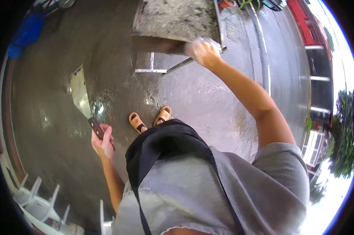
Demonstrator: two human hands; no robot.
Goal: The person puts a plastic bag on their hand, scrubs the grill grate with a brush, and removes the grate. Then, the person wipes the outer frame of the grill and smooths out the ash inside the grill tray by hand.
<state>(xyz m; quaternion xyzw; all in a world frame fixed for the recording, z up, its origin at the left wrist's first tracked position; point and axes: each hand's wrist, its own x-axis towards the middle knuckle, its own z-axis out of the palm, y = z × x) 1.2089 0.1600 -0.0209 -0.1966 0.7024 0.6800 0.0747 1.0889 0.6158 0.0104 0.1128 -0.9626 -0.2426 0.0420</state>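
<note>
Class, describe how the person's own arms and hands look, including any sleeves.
The left hand and left forearm are bare, without a glove. Whitish, see-through material shows at the right hand, too blurred to identify. The right forearm is bare; a short grey sleeve covers the upper arm's top.

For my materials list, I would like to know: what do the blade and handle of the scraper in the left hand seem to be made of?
Blade: probably steel, smooth and shiny, since its nearer part reflects light; dark spots mark its far end.
Handle: brown, perhaps wood or wood-like plastic, with small pale rivet-like dots.
</note>
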